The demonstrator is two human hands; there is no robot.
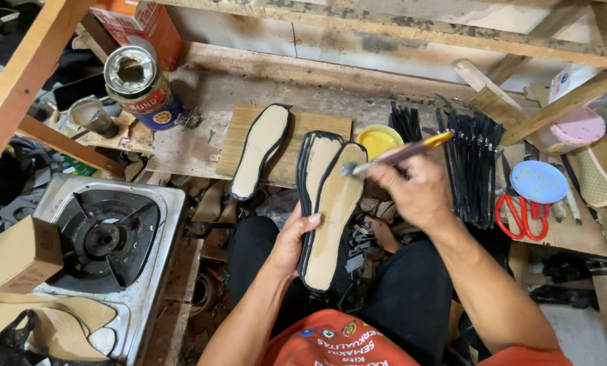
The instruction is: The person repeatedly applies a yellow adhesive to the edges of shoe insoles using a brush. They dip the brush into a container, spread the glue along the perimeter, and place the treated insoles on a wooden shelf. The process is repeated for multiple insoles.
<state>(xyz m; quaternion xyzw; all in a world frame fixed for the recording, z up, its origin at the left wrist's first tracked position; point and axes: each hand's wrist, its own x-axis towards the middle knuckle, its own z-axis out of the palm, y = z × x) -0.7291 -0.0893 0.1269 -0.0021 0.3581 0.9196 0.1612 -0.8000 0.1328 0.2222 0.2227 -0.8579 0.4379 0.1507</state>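
My left hand (291,240) grips a tan shoe sole with a black rim (332,217) from its left edge, tilted above my lap. My right hand (417,192) holds a brush with a yellow-tipped handle (397,154), and its bristles touch the upper part of that sole. A second sole of the same kind (315,157) lies just behind the held one. A third sole (259,150) rests on a wooden board (317,125) further left. Behind the brush stands a small yellow bowl (379,139).
A gas stove (110,237) with a cardboard box (24,252) on its corner is at the left. An open tin can (139,85) stands at the back left. Black straps (471,163), red scissors (520,215), a blue lid (538,181) and a pink lid (580,125) lie at the right.
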